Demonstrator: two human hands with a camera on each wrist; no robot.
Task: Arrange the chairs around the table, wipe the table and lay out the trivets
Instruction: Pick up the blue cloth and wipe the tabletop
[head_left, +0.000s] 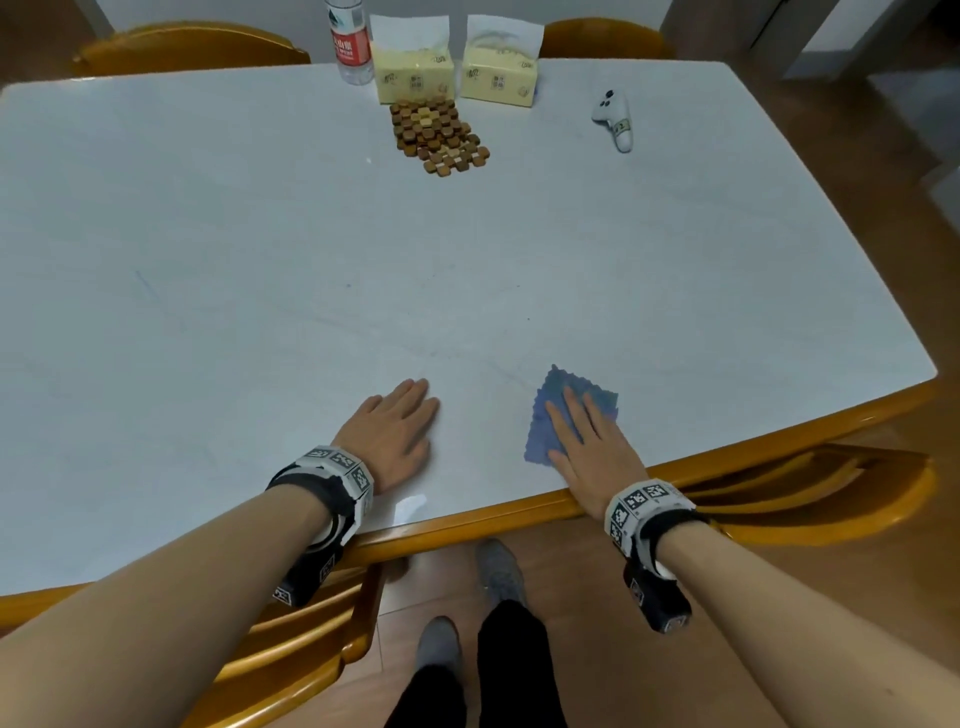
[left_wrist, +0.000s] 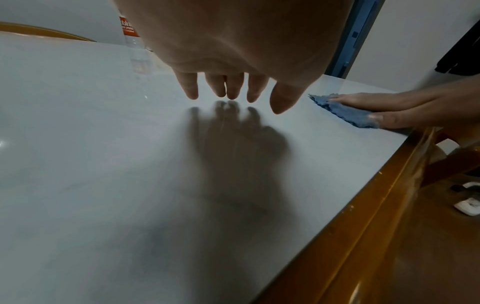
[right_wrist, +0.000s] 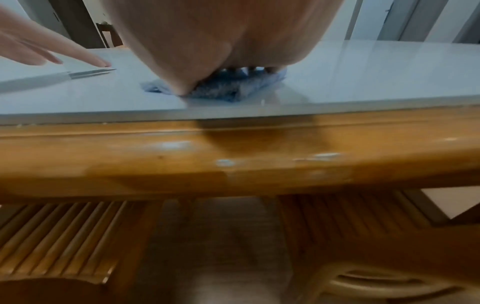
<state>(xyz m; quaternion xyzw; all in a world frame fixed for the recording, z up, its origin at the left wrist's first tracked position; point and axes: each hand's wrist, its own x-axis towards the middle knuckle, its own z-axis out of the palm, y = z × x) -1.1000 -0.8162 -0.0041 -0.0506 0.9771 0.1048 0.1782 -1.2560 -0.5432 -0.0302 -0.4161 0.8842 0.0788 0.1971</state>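
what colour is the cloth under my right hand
Blue cloth; the head view shows it best.

At the far edge you have a clear water bottle (head_left: 349, 44) with a red label, standing upright just beside two yellow tissue packs (head_left: 415, 70), each with a white sheet sticking up from its top; off to your right lies a white controller (head_left: 615, 118) with a small tag on its handle, well apart from the packs; below you, the wooden floor (head_left: 597, 613) shows.
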